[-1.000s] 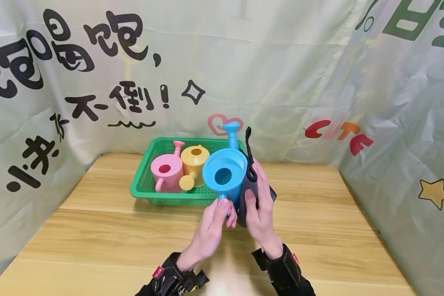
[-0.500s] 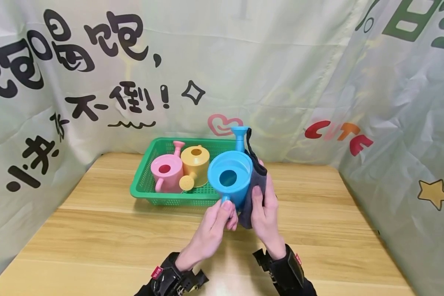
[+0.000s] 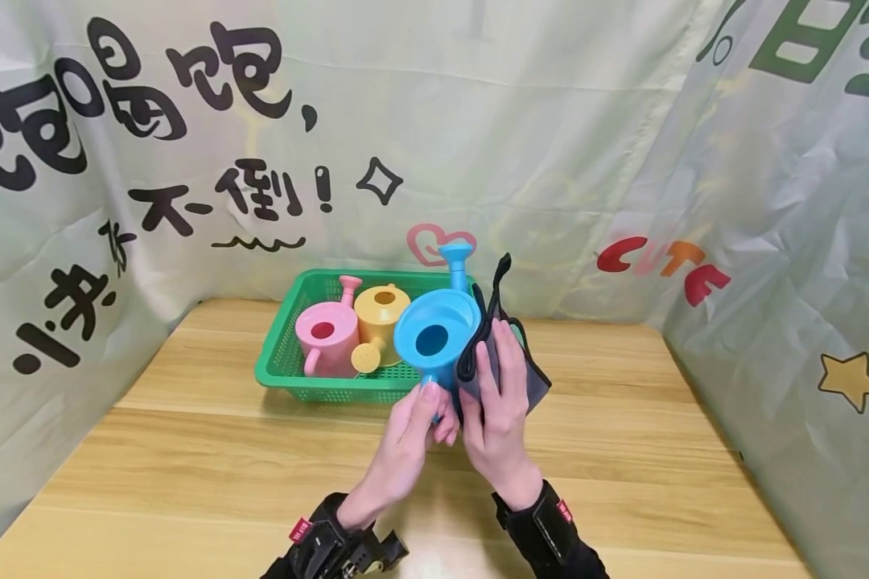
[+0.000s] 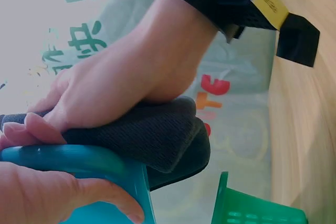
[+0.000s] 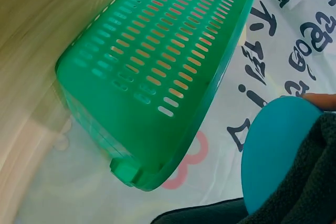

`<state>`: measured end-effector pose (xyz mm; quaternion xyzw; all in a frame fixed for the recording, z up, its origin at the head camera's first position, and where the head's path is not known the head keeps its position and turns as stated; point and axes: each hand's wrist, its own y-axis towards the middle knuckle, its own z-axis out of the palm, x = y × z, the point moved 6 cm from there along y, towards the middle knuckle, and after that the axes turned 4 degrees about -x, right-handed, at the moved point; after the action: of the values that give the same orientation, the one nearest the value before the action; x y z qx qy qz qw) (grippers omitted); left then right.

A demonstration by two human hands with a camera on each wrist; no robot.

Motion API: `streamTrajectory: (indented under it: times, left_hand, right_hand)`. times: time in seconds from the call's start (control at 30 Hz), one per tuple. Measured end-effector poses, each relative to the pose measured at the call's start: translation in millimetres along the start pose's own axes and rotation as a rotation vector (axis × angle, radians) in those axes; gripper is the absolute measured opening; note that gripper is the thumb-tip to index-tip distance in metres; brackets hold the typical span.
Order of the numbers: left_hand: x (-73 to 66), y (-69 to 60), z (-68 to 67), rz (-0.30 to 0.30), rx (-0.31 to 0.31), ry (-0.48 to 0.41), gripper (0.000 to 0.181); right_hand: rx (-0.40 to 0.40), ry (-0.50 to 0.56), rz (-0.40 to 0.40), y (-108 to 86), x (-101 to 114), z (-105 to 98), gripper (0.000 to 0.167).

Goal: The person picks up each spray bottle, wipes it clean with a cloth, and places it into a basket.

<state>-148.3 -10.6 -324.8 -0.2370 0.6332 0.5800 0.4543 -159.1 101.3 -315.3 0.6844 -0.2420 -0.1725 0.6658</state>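
Note:
My left hand (image 3: pixel 400 450) grips the handle of a blue watering can (image 3: pixel 438 322), held above the table at the basket's right front, its spout pointing away. Against the can's right side my right hand (image 3: pixel 502 418) holds a folded dark grey cloth (image 3: pixel 534 384) with black edging. In the left wrist view the cloth (image 4: pixel 157 135) lies between the right hand (image 4: pixel 121 72) and the blue can (image 4: pixel 105 162). The right wrist view shows part of the can (image 5: pixel 278 145) beside the cloth (image 5: pixel 310 187).
A green basket (image 3: pixel 355 391) stands behind the hands on the wooden table (image 3: pixel 210 450). Inside it are a pink watering can (image 3: pixel 336 346) and a yellow watering can (image 3: pixel 381 316). A printed curtain (image 3: pixel 536 145) surrounds the table's back and sides.
Since half a second ago, the blue can and both hands have shifted a little left. The right hand and cloth have turned, with the cloth now partly over the can's right edge.

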Motion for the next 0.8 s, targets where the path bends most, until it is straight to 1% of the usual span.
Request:
streamTrajectory:
  times: [0.07, 0.13, 0.17, 0.3, 0.37, 0.4, 0.53, 0.67, 0.8]
  left_hand:
    - [-0.4, 0.1, -0.3, -0.022, -0.004, -0.047, 0.04]
    - [-1.0, 0.3, -0.5, -0.026, -0.006, -0.073, 0.04]
    - [-1.1, 0.3, -0.6, -0.038, -0.013, -0.086, 0.04]
    - [-3.4, 1.5, -2.2, -0.015, -0.027, -0.123, 0.04]
    - [-3.4, 2.0, -3.4, -0.034, -0.043, -0.149, 0.041]
    - [-3.3, 2.1, -4.2, -0.035, -0.045, -0.157, 0.041]
    - [-3.4, 1.9, -6.1, -0.071, -0.062, -0.191, 0.043]
    - [-5.7, 2.5, -8.4, -0.058, -0.072, -0.209, 0.042]
    - [-9.2, 3.4, -11.4, -0.037, -0.08, -0.2, 0.041]
  right_hand:
    - [-0.003, -0.032, -0.025, -0.7, 2.0, 0.8, 0.047]
    - [-0.004, -0.056, -0.041, -1.0, 3.5, 1.0, 0.046]
    - [-0.001, -0.066, -0.044, -1.2, 4.1, 1.1, 0.046]
    - [0.032, -0.092, -0.05, -2.4, 4.8, 1.0, 0.042]
    - [0.057, -0.093, -0.054, -3.7, 4.3, 1.6, 0.041]
    - [0.069, -0.092, -0.056, -4.4, 3.9, 1.9, 0.041]
    - [0.096, -0.076, -0.069, -6.1, 2.1, 3.5, 0.041]
    - [0.104, -0.055, -0.08, -8.0, -0.3, 4.7, 0.041]
    - [0.095, -0.029, -0.09, -10.5, -3.1, 6.1, 0.041]
